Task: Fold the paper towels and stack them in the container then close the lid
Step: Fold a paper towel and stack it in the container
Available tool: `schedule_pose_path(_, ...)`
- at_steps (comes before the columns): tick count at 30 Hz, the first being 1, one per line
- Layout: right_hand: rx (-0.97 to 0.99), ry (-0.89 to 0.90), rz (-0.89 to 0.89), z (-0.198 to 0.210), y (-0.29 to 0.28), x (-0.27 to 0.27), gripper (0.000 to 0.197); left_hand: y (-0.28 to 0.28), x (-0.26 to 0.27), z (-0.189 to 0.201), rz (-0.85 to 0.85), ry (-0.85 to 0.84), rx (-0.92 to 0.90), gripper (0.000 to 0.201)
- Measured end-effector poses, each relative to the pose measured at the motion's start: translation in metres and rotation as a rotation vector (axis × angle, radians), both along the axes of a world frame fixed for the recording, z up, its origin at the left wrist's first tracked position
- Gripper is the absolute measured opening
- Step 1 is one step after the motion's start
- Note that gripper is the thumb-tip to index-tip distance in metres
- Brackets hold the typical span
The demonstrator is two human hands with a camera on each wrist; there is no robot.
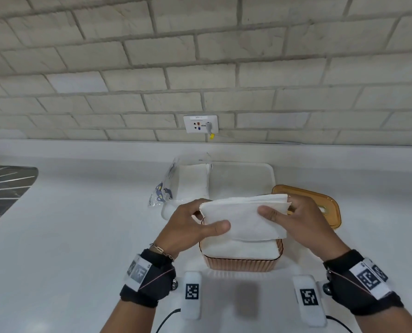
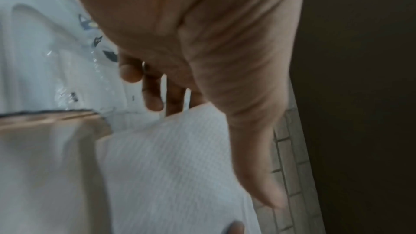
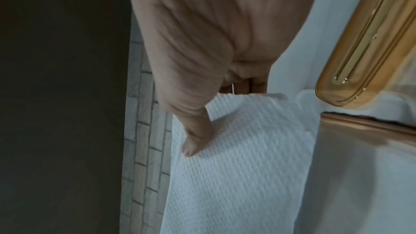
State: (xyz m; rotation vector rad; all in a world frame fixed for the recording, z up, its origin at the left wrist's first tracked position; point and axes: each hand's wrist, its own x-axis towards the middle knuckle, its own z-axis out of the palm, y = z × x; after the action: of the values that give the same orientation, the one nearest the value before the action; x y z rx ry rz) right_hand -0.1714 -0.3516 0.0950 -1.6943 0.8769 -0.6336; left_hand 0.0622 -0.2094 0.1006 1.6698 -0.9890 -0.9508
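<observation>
In the middle of the frame, the left hand [image 1: 188,227] and right hand [image 1: 303,224] pinch a folded paper towel [image 1: 244,218] above the container [image 1: 242,259].

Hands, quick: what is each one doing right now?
Left hand: pinches the left end of the folded paper towel, above the container.
Right hand: pinches its right end.

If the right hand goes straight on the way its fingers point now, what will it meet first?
Probably the left hand: the right hand points leftward behind the folded paper towel that both hands grip over the container. Depth is unclear.
</observation>
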Motion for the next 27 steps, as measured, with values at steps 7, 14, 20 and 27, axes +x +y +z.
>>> schedule_pose_path(7,0.159,-0.061,0.015,-0.015,0.016,0.012,0.025,-0.006,-0.027,-0.028,0.221,0.176,-0.058,0.028)
schedule_pose_path(14,0.116,-0.033,-0.009,-0.036,0.012,0.008,0.073,-0.011,-0.027,-0.037,0.193,0.097,-0.09,0.036)
schedule_pose_path(20,0.114,-0.095,-0.071,-0.045,0.014,0.003,0.086,-0.006,-0.023,-0.047,0.158,0.012,-0.077,0.045)
schedule_pose_path(27,0.081,-0.046,-0.096,-0.045,0.021,0.007,0.044,-0.01,-0.035,-0.046,0.172,0.012,-0.045,0.03)
